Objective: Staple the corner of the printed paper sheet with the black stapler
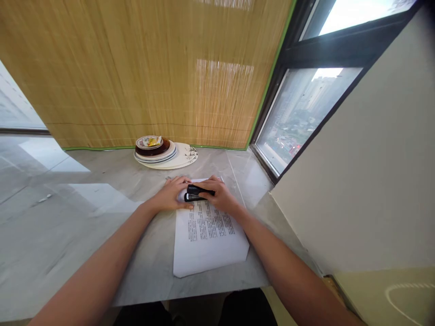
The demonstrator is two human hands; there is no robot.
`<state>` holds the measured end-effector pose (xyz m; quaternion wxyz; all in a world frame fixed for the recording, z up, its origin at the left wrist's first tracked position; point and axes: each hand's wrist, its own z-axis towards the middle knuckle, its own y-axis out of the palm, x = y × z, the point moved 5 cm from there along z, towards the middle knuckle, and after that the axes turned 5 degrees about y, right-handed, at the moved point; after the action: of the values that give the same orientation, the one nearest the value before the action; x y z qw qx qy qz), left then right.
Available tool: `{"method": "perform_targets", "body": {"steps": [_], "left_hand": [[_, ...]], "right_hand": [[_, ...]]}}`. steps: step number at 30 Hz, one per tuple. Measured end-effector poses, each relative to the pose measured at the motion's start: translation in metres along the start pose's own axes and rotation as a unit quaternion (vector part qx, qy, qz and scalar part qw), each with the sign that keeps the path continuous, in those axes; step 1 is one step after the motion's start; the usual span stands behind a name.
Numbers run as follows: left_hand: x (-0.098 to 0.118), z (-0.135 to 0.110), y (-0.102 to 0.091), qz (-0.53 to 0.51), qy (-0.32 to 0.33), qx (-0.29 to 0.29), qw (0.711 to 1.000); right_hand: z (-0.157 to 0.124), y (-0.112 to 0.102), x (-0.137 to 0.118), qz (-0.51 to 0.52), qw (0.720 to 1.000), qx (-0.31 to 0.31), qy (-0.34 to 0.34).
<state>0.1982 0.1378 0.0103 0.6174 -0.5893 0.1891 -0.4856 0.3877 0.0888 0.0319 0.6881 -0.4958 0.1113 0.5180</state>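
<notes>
A black stapler (200, 192) is in my right hand (219, 194), with the fingers wrapped around its right end. It lies crosswise over the upper part of a printed sheet of paper (212, 251). At the paper's upper left edge, my left hand (174, 194) holds the sheet, its thumb on top beside the print and its other fingers near the stapler's left end. The paper is white with rows of dark text, and its lower corners look cut or folded. My hands hide most of its top edge. I cannot tell whether more sheets lie beneath.
A stack of plates (156, 154) sits on an oval white board (186, 156) at the back, with a small yellow packet (154, 141) on top. Behind hangs a bamboo blind (136, 72). A window (295, 108) and white wall (367, 181) bound the marble-patterned tabletop (84, 226) at right.
</notes>
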Motion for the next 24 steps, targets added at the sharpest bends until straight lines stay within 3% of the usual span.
{"method": "perform_targets", "body": {"steps": [5, 9, 18, 22, 24], "left_hand": [[0.001, -0.001, -0.001, -0.013, -0.001, -0.001, 1.000], [-0.005, 0.000, -0.002, -0.045, -0.010, 0.010, 0.999], [-0.012, 0.000, -0.002, -0.081, -0.031, 0.022, 0.996], [-0.013, 0.000, -0.001, -0.079, -0.035, 0.022, 0.996], [-0.013, 0.000, -0.002, -0.085, -0.038, 0.026, 0.995]], "right_hand": [[0.003, -0.026, 0.028, 0.132, 0.982, 0.033, 0.133], [0.001, -0.024, 0.048, 0.261, 0.942, -0.007, 0.213], [-0.001, -0.013, 0.047, 0.285, 0.934, -0.050, 0.210], [0.000, -0.019, 0.045, 0.282, 0.940, 0.006, 0.193], [0.000, -0.018, 0.040, 0.236, 0.956, 0.016, 0.176]]}}
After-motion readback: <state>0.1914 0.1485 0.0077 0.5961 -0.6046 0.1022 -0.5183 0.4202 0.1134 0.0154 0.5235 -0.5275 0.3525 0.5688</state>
